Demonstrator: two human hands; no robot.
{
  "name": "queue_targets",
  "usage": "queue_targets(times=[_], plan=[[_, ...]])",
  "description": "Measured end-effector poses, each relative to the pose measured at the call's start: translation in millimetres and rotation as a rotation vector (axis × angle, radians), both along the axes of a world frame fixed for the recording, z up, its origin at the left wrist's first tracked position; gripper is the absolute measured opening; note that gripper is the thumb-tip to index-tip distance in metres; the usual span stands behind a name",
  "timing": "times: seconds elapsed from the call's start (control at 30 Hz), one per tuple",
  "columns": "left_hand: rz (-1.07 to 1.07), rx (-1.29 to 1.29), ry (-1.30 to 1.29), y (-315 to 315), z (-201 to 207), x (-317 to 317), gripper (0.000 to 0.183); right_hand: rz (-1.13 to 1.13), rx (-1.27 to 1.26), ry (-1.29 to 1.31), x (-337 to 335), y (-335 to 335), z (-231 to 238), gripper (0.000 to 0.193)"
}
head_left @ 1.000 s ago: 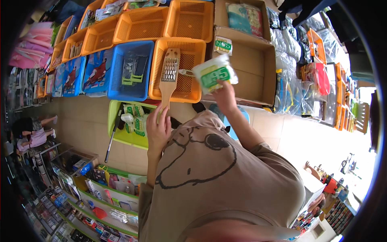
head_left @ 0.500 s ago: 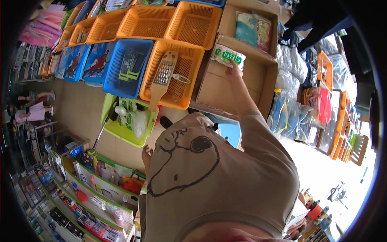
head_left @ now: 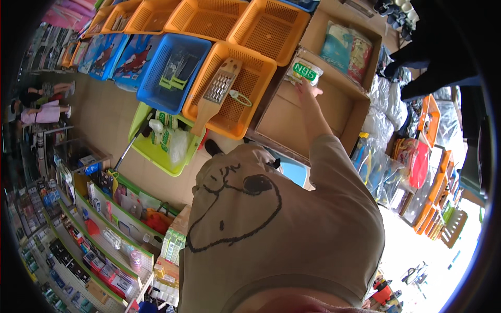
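My right hand [head_left: 308,89] reaches into an open cardboard box [head_left: 289,112]. Its fingertips are at the near edge of a white plastic packet with a green printed patch [head_left: 304,71], in the box's far left part. The thumb stands out to the right, apart from the packet, so the hand looks open. My left hand is not in view. To the left, a lime-green basket [head_left: 136,143] holds similar green-and-white packets [head_left: 166,136] and a clear plastic bag [head_left: 178,147].
Left of the box, an orange basket [head_left: 236,128] holds a wooden-handled grater [head_left: 215,91]. Beside it sits a blue basket [head_left: 151,91] with green-handled tools. Another box behind holds bagged goods [head_left: 336,47]. Shelves of packaged goods [head_left: 99,250] stand lower left; a person [head_left: 44,113] is at far left.
My right thumb has spread away from the packet, which lies slightly closer to the box's far left corner. My left hand has gone out of sight. The whole view has shifted.
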State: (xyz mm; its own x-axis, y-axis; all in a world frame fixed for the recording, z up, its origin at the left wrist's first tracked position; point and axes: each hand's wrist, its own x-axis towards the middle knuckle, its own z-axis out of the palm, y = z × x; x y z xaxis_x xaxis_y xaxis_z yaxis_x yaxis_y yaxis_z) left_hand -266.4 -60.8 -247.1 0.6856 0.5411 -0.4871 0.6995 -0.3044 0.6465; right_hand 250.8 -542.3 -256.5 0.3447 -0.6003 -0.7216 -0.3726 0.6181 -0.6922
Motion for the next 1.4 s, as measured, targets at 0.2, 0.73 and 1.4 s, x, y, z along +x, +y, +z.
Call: queue_targets(times=[0.2,0.73,1.4], plan=[[0.028,0.007,0.036,0.4,-16.8,-13.6,0.044,0.488,-0.194,-0.001,-2.3,-24.7,-19.3,0.069],[0.182,0.087,0.145,33.3,-40.1,-12.5,0.038,1.023,-0.843,-0.398,-165.2,90.6,71.4,0.036],[0.004,-0.006,-0.098,228.1,-123.2,155.8,0.032,1.955,-1.244,-0.243,-258.4,284.4,102.4,0.063]])
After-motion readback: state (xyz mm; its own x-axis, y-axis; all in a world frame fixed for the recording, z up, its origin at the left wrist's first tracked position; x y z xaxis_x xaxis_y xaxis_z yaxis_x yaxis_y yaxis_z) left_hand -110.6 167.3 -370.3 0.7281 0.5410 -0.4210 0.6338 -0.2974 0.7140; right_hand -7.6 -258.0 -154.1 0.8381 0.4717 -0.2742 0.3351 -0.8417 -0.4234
